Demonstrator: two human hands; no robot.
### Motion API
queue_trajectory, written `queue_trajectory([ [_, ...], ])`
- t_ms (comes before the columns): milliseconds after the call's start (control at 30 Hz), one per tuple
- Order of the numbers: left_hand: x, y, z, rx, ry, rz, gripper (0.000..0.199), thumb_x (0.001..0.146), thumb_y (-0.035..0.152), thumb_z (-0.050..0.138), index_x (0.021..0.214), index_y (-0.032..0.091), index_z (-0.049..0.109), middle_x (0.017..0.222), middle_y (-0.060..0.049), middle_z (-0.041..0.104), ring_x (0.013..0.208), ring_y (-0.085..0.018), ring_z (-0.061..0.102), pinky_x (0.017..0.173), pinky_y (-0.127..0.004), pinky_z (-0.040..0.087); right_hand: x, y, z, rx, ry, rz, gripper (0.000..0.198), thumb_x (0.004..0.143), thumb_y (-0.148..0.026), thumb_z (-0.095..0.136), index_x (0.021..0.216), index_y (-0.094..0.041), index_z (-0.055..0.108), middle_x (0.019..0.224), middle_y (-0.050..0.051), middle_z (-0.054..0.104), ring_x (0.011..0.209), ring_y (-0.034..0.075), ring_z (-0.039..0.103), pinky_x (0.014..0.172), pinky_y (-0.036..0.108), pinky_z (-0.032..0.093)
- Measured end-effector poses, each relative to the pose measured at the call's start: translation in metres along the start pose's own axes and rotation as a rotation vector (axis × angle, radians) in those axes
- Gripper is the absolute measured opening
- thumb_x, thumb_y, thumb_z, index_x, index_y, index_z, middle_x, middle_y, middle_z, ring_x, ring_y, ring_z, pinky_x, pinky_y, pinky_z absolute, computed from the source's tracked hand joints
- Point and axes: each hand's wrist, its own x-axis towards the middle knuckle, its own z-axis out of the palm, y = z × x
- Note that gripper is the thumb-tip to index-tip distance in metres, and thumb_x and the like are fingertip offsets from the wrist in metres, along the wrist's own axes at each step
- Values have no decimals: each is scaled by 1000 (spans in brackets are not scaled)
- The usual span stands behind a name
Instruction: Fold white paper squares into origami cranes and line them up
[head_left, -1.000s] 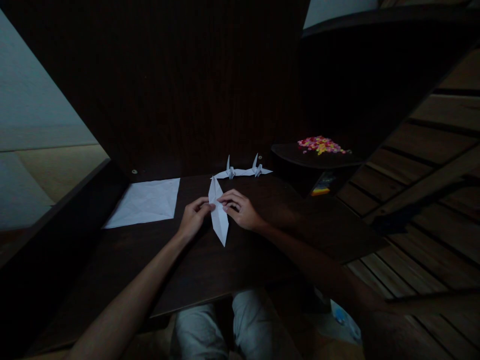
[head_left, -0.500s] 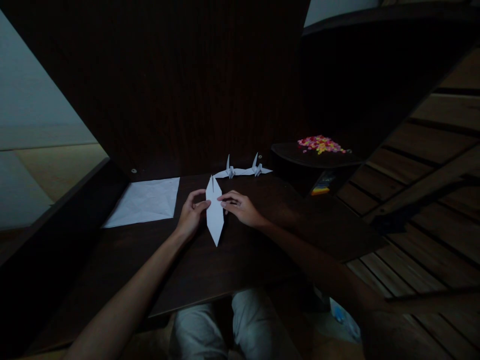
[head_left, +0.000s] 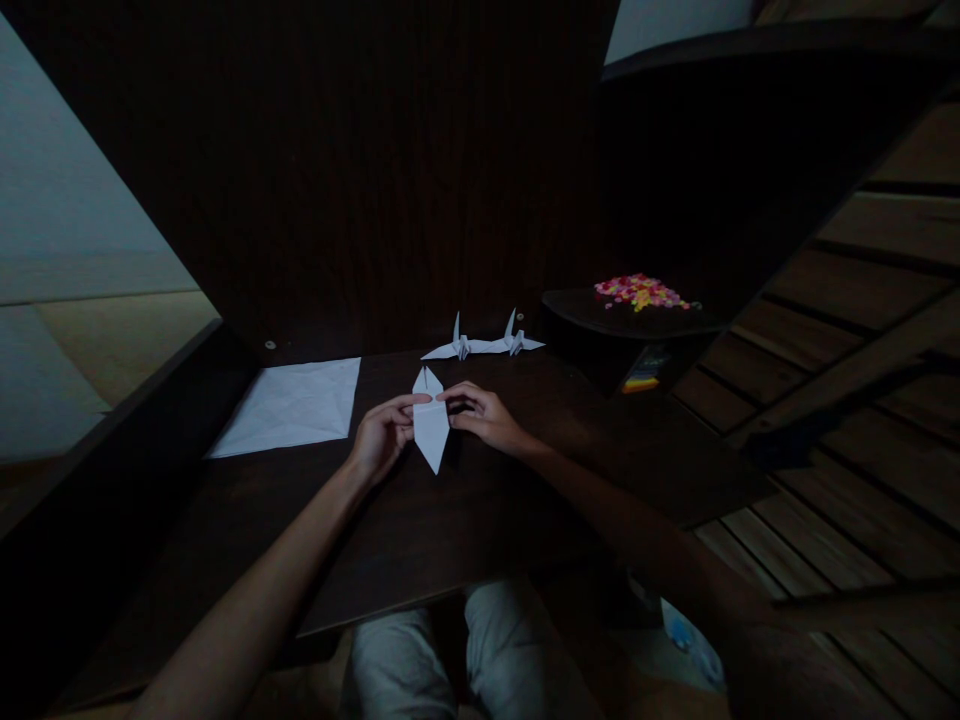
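A white folded origami paper (head_left: 431, 437), long and pointed at both ends with a slit in its far tip, is held between my two hands over the dark desk. My left hand (head_left: 382, 435) grips its left edge, a finger lying across the front face. On the right edge, my right hand (head_left: 487, 418) pinches the paper, with a fingertip close to the left one. Some fingers are hidden behind the sheet. Just beyond it stand two white paper cranes, a left crane (head_left: 460, 346) and a right crane (head_left: 514, 343), wings touching or nearly so.
A white creased sheet (head_left: 292, 405) lies at the left of the desk (head_left: 420, 560). At the right, a small shelf (head_left: 592, 318) bears a pile of pink, red and yellow bits (head_left: 645, 292). A dark panel (head_left: 360, 180) rises behind, and a low side wall (head_left: 112, 490) bounds the left.
The far tip of the folded paper has tilted or bent and looks shorter, now apart from the left crane's wing. My left finger has moved up across its front.
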Motion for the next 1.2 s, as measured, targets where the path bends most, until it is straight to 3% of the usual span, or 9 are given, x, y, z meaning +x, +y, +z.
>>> queue_trajectory([
  [167, -4, 1, 2, 55, -57, 25, 39, 51, 5, 62, 88, 12, 70, 82, -7, 73, 70, -19, 66, 62, -26, 50, 3, 2, -1, -13, 36, -27, 25, 71, -20, 70, 96, -21, 66, 102, 3, 57, 97, 16, 58, 88, 34, 47],
  [333, -5, -1, 4, 114, -98, 63, 43, 54, 18, 77, 96, 12, 68, 91, -11, 73, 83, -24, 68, 74, -32, 51, 3, 4, -2, -1, 63, 20, 29, 69, -26, 73, 97, -21, 65, 104, 4, 58, 100, 18, 57, 87, 34, 48],
  [467, -3, -3, 2, 137, -80, 89, 46, 51, 22, 85, 93, 13, 68, 88, -9, 73, 85, -22, 68, 80, -31, 51, 2, 4, -1, 14, 71, 18, 33, 65, -29, 77, 95, -21, 65, 102, 4, 57, 101, 18, 58, 88, 35, 48],
  [833, -2, -10, 2, 279, -45, 147, 35, 65, 44, 77, 74, 11, 70, 78, -6, 71, 76, -21, 68, 81, -38, 56, 4, 7, 6, -68, 145, -57, 26, 68, -43, 74, 75, -19, 65, 91, 4, 56, 87, 16, 57, 71, 28, 50],
  [1000, -3, -10, 4, 289, -76, 173, 43, 67, 41, 76, 96, 12, 65, 84, -8, 72, 74, -23, 70, 77, -40, 57, 3, 7, 7, -96, 157, -62, 25, 73, -42, 69, 73, -18, 64, 85, 3, 55, 81, 14, 56, 66, 26, 48],
  [1133, -4, -10, 6, 271, -80, 150, 69, 70, 33, 75, 128, 16, 43, 83, -6, 73, 69, -21, 71, 73, -39, 57, 3, 6, 9, -39, 181, -40, 23, 73, -39, 69, 76, -18, 61, 78, 1, 57, 74, 13, 56, 64, 25, 47],
  [1200, -4, -10, 7, 272, -71, 138, 78, 71, 31, 74, 135, 18, 32, 81, -6, 73, 67, -21, 71, 72, -38, 57, 3, 5, 10, -25, 190, -21, 22, 72, -37, 69, 77, -18, 60, 77, 0, 58, 72, 13, 56, 62, 25, 47],
])
